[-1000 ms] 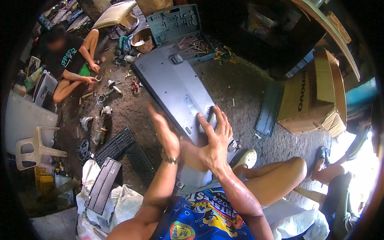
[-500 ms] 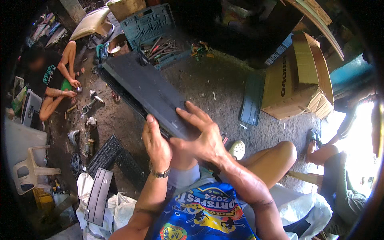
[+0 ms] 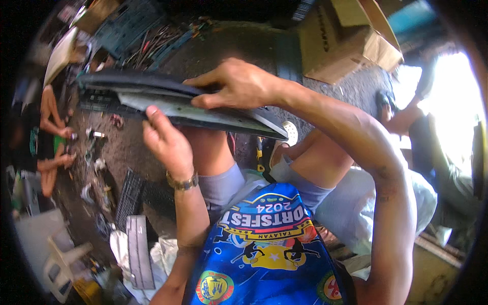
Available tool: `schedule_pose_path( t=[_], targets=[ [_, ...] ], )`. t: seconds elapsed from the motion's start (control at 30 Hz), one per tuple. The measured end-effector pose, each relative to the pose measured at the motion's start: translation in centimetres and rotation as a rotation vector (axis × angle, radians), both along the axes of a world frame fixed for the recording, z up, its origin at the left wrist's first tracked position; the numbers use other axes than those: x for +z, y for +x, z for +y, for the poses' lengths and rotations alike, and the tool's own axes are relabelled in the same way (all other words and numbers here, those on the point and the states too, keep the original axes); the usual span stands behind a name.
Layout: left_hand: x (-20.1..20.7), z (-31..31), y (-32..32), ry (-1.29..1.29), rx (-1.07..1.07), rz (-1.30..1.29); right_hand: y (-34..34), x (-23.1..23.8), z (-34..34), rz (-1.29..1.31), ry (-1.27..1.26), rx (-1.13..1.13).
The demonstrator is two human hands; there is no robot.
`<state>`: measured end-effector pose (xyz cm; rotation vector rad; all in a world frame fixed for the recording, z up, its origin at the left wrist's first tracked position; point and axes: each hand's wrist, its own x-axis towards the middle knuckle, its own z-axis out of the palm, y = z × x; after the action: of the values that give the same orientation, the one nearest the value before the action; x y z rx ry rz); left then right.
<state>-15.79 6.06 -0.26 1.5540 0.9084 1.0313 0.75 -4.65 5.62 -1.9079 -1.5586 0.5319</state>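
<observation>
A black computer keyboard (image 3: 96,98) is held crosswise above my knees, its long edge gaping toward me. Inside the gap shows a pale, whitish sheet (image 3: 190,109). My left hand (image 3: 170,150) grips the near edge, thumb upright against it and the other fingers largely hidden. Over the top reaches my right hand (image 3: 239,86), its fingers on the dark back cover (image 3: 137,80) and its thumb in the gap. The cover is lifted along the middle but still meets the other half at the right end.
Another keyboard (image 3: 129,195) and a grey keyboard panel (image 3: 138,251) lie at lower left, near a plastic chair (image 3: 63,262). A yellow-handled tool (image 3: 260,155) lies between my legs. A cardboard box (image 3: 345,46) stands far right. At left, a person (image 3: 48,127) handles small parts.
The keyboard has turned from slanting to nearly level and tipped, its gap now wide and the pale inside showing. My right hand has moved up and over onto the cover.
</observation>
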Motion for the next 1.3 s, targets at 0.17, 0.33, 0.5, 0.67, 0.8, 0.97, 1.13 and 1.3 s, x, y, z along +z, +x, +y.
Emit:
schedule_pose_path(
  t=[0.17,0.33,0.5,0.67,0.8,0.97,1.13,1.3],
  targets=[
    [0.5,0.0,0.6,-0.157,-0.094,-0.285,0.3,-0.1,0.6,-0.028,0.022,0.032],
    [0.2,0.4,0.1,-0.141,0.012,-0.132,-0.7,1.8,0.4,-0.152,-0.098,0.093],
    [-1.9,3.2,-1.4,-0.291,-0.058,-0.374,2.1,2.7,-3.5,-0.059,0.033,0.004],
    [-4.9,5.6,-3.8,-0.603,0.033,-0.448,2.7,-0.9,-10.5,0.313,0.132,-0.588],
    [-5.4,7.6,-4.6,-0.694,-0.079,-0.533,-3.6,-5.1,-14.3,0.699,0.157,-0.698],
    [-3.8,8.7,-3.7,-0.623,-0.028,-0.582,-10.1,-6.2,-12.9,1.269,0.243,-0.418],
    [-1.8,7.4,-3.3,-0.501,-0.031,-0.596,-12.2,-5.7,-10.6,1.239,0.332,-0.412],
    [-1.8,6.7,-3.4,-0.606,-0.001,-0.662,-11.9,-6.5,-10.6,1.42,0.452,-0.328]
  ],
)
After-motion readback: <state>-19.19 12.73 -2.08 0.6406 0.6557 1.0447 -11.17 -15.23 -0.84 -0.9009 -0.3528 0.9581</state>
